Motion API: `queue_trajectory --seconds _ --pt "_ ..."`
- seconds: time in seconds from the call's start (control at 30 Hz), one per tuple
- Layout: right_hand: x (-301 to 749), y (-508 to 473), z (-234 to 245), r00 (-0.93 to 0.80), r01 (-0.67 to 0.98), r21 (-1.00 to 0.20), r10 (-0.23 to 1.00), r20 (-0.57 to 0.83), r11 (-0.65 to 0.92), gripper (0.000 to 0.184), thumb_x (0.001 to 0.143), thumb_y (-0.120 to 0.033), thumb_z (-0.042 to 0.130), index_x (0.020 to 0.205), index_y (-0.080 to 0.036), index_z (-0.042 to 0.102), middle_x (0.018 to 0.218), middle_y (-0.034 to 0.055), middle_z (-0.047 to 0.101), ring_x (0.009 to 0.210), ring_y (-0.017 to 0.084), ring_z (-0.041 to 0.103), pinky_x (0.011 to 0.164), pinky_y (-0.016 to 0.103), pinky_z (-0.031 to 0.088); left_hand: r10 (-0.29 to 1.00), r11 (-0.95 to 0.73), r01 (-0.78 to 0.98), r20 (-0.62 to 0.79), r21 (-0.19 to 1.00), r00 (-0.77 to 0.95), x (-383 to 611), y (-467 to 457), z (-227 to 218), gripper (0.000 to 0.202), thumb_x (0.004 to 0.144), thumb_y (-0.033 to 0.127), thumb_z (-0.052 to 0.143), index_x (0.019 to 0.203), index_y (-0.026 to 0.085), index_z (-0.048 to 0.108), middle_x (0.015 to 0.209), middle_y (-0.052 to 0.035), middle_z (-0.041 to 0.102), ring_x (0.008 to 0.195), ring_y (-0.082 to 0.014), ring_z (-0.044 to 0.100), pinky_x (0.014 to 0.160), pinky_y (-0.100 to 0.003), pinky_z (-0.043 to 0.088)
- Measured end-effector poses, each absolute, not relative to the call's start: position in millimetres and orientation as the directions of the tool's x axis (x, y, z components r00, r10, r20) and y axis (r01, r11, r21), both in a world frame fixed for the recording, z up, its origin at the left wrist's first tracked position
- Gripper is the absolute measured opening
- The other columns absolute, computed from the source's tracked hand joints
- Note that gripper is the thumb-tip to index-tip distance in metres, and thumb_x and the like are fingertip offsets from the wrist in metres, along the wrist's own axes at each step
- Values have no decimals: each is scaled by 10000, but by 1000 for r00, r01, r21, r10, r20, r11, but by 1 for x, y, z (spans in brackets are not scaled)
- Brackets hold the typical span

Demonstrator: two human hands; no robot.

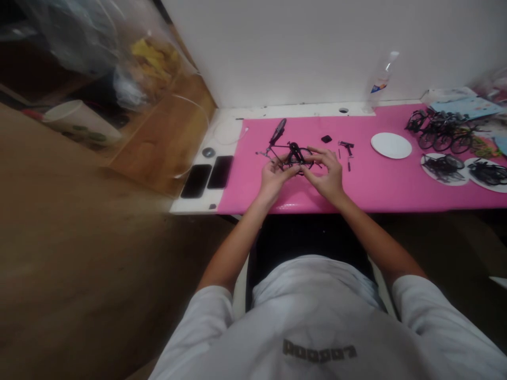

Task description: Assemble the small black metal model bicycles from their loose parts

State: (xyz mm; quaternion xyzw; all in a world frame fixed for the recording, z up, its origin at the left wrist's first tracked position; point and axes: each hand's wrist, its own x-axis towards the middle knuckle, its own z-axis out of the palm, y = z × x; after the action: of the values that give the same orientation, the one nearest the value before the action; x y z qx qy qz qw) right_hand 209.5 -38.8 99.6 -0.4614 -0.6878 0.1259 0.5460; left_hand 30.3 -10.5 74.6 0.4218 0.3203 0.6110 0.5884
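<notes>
Head view: left hand and right hand meet mid-mat. Fingers of both are curled in and pinched on a small black model bicycle, low over the pink mat. Just beyond: dark tool, small black part. Farther right: white plate, assembled model bikes. Clear bottle at the wall.
</notes>
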Motion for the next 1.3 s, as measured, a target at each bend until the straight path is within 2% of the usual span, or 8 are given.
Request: queue_trajectory --seconds 0.17,0.47,0.6,0.77,1.0,1.13,1.23,1.3 --pt "210 -40 100 8 558 -601 721 693 572 152 989 -440 781 1063 -308 802 1404 70 752 1357 344 657 1214 675 470 986 -120 -459 161 880 51 31 -12 78 667 584 370 1086 1134 187 757 1136 -90 799 1020 -236 800 940 -391 668" --pt "213 -36 101 -27 556 -544 667 744 629 166 990 -470 787 1018 -312 828 1386 67 770 1325 334 685 1203 673 478 985 -124 -439 164 890 55 31 -15 81 673 592 426 1084 1132 187 761 1127 -103 816 1017 -252 814 953 -430 682" --pt "214 -33 99 -27 559 -553 680 733 618 129 994 -440 785 1010 -325 841 1392 51 772 1332 328 679 1201 668 484 988 -114 -443 150 889 46 32 -14 80 694 579 447 1087 1136 191 762 1126 -101 827 1016 -241 816 941 -395 687" --pt "214 -34 100 -24 555 -578 706 708 599 130 986 -424 795 1034 -310 837 1383 58 779 1318 322 685 1186 655 504 990 -91 -454 129 887 54 32 -12 78 726 559 439 1097 1149 189 756 1157 -114 825 1068 -266 815 972 -413 675" --pt "213 -37 108 -27 537 -636 765 643 554 166 969 -494 802 1039 -345 819 1394 43 768 1350 350 658 1212 695 459 990 -83 -439 123 895 64 30 -11 76 682 584 406 1083 1142 188 757 1170 -115 818 1069 -266 811 986 -425 667" --pt "229 -28 108 33 521 -672 774 633 527 219 1029 -509 696 1104 -328 795 1387 62 765 1351 328 648 1160 622 522 994 -87 -426 109 901 29 27 -6 69 683 613 374 1064 1189 183 751 1203 -121 804 1090 -266 810 1017 -435 646" --pt "250 -13 105 141 537 -703 772 619 466 270 1069 -449 579 1181 -299 773 1357 85 765 1337 297 650 1056 525 595 997 -74 -418 82 906 1 25 -2 65 702 610 357 1061 1206 173 739 1195 -126 806 1083 -260 811 1000 -415 645" --pt "266 -2 101 167 570 -708 785 596 417 293 1053 -409 558 1205 -277 771 1329 102 769 1310 298 657 1031 512 606 997 -72 -416 77 907 -5 25 0 63 709 602 360 1063 1203 169 737 1198 -129 809 1069 -254 812 975 -392 649"
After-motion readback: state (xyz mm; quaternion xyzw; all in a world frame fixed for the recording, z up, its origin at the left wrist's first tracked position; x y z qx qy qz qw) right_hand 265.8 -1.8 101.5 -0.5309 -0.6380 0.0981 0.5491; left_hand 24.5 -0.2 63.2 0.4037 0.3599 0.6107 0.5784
